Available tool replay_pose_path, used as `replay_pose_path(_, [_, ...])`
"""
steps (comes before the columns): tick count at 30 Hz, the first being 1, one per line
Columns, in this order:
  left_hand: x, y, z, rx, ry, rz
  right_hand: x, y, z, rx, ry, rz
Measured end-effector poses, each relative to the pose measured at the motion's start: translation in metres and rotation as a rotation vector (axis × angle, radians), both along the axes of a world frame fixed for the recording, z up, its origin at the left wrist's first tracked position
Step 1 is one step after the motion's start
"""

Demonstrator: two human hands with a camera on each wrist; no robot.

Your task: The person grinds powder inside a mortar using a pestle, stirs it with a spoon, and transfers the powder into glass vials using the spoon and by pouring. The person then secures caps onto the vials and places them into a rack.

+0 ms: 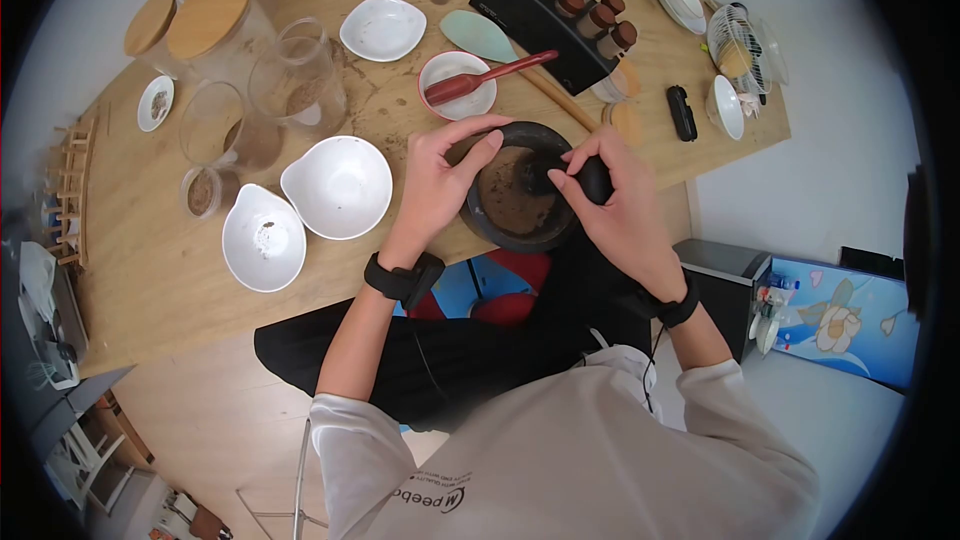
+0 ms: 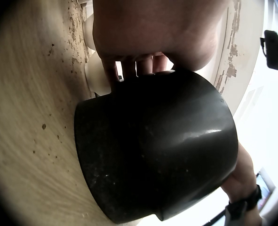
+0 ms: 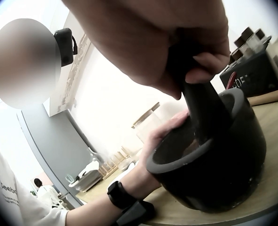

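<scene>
A black mortar (image 1: 492, 230) stands at the table's front edge with brown powder (image 1: 510, 202) inside. My left hand (image 1: 438, 168) holds it from the left side, thumb over the rim and fingers against the outer wall. In the left wrist view the mortar's smooth side (image 2: 176, 146) fills the middle, fingers behind it. My right hand (image 1: 625, 215) grips a black pestle (image 1: 596, 180) near its knob end. The right wrist view shows the pestle (image 3: 203, 110) slanting down into the bowl, its lower end hidden behind the rim.
Two white bowls (image 1: 345, 190) stand left of the mortar. Behind it, a small red-rimmed bowl (image 1: 480, 105) carries a red spatula (image 1: 455, 88). A wooden-handled green spatula (image 1: 476, 35) lies by a black rack (image 1: 545, 25) of corked tubes. Glass jars (image 1: 215, 125) stand at the left.
</scene>
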State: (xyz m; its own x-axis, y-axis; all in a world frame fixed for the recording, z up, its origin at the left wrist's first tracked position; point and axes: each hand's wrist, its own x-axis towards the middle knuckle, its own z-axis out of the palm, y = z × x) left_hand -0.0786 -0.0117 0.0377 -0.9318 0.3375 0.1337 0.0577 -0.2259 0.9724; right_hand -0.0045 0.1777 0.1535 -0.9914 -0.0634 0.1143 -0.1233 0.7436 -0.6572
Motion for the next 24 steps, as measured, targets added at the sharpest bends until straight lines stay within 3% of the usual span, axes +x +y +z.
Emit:
replay_pose_path(3, [-0.001,0.002,0.000,0.028,0.003,0.018,0.000,-0.007,0.001,-0.009,-0.021,-0.059])
replay_pose_path(5, [-0.001,0.003,-0.002,0.031,0.003,0.023,0.001,-0.007,-0.002,-0.024,0.005,0.114])
replay_pose_path(9, [-0.001,0.003,-0.004,0.039,0.005,0.028,0.000,0.001,0.004,-0.052,-0.100,0.106])
replay_pose_path(11, [-0.002,0.003,-0.004,0.037,0.019,0.036,-0.003,0.000,0.009,0.030,-0.054,0.000])
replay_pose_path(14, [-0.002,0.002,-0.002,0.024,0.019,0.022,-0.005,-0.004,-0.001,-0.044,0.058,-0.051])
replay_pose_path(18, [-0.001,0.002,0.000,0.041,-0.001,0.017,-0.003,-0.012,-0.004,-0.054,0.070,0.045])
replay_pose_path(21, [-0.002,0.003,-0.004,0.035,0.001,0.023,0.001,-0.003,0.002,-0.071,-0.069,0.133])
replay_pose_path(24, [-0.002,0.002,-0.006,0.024,0.018,0.038,0.001,0.000,0.002,-0.003,-0.130,0.037])
